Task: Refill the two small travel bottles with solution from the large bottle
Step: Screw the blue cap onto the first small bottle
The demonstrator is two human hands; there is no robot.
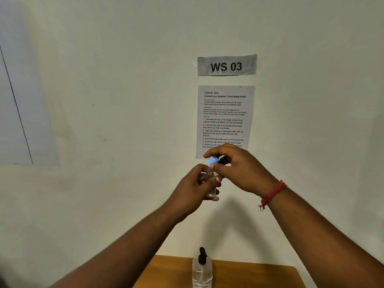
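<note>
One large bottle (202, 271) sat closest to me on the wooden counter (249, 275), clear, with its black nozzle top on, right at the bottom edge of my view. So it wasn't open for pouring at that point.

Higher up, both my hands were raised in front of the wall. My left hand (194, 189) was wrapped around a small clear travel bottle (210, 185), fingers curled round its body and holding it upright. My right hand (234, 167), the one with the red thread wristband (273, 193), was pinching the bottle's blue cap (213, 161) between thumb and fingertips. Honestly couldn't say whether the cap was coming off or going back on, and my fingers hid how much liquid was in there. The second travel bottle wasn't anywhere in view.

My guess: still plenty left, at least one more small bottle to deal with, plus capping everything.

Behind my hands, an instruction sheet (225, 119) was taped to the wall, with a "WS 03" label (227, 65) above it.
</note>
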